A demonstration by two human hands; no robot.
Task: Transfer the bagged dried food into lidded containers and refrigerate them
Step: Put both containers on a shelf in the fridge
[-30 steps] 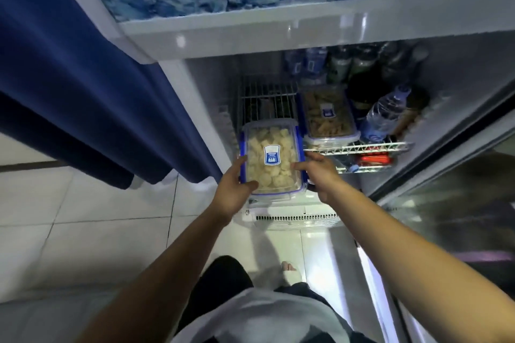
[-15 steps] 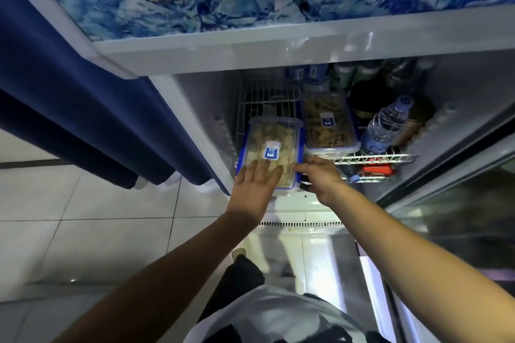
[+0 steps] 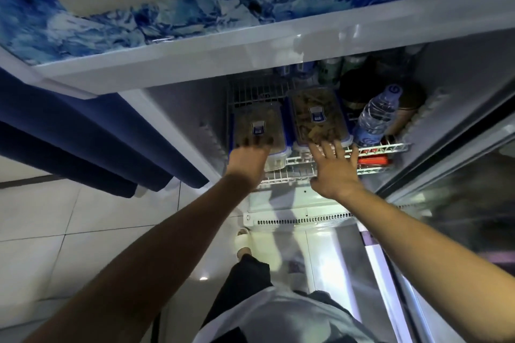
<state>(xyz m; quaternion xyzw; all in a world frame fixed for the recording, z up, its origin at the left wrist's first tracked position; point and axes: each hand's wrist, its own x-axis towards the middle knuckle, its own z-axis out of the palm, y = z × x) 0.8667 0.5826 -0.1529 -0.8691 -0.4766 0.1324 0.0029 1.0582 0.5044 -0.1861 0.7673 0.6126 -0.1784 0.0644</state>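
Your left hand [image 3: 248, 160] flat on left clear blue-rimmed lidded container [image 3: 257, 128] | right hand [image 3: 333, 167] splayed, fingertips touching right clear lidded container [image 3: 316, 115] | both containers on white wire fridge shelf [image 3: 384, 147]

Your single head view looks steeply down and forward, close on the open fridge's wire shelf [image 3: 384, 147], floor nearest.

Two lidded containers [image 3: 257, 127] [image 3: 317, 117] are placed side by side on the wire shelf [image 3: 376, 147] in the fridge; a water bottle [image 3: 376, 117] is laid right of them, cans [image 3: 331, 69] behind.
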